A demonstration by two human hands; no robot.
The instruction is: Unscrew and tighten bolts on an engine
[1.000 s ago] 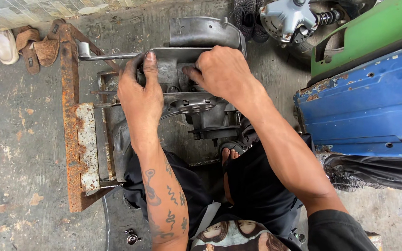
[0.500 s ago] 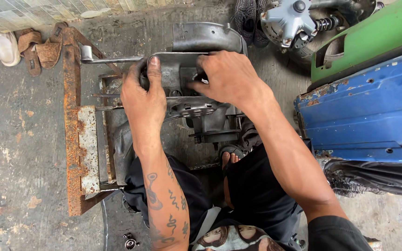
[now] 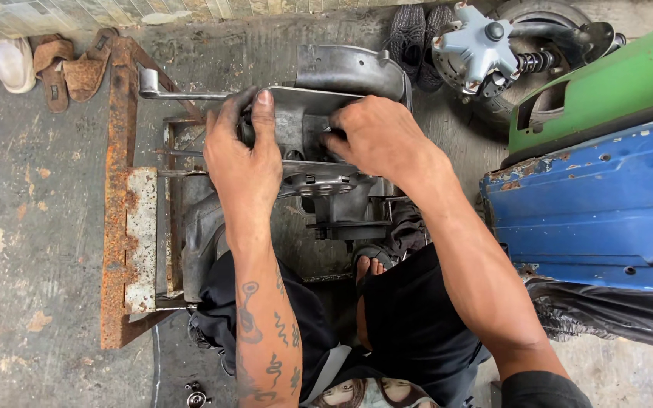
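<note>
A grey, grimy metal engine casing [image 3: 326,162] sits on the rusty steel frame [image 3: 119,227], near its far end, under both hands.

Both hands on grey metal engine casing [image 3: 326,181], which sits on rusty steel frame [image 3: 124,227] on concrete floor [image 3: 24,227]. Left hand [image 3: 242,162] lies flat over casing top, fingers curled over far edge, next to lever [image 3: 179,92] sticking out left. Right hand [image 3: 376,140] presses on casing just right of it, fingertips tucked in. Blue panel [image 3: 591,211] and green panel [image 3: 606,91] at right, hub with spring [image 3: 493,45] top right. Sandals [image 3: 69,64] top left.
</note>
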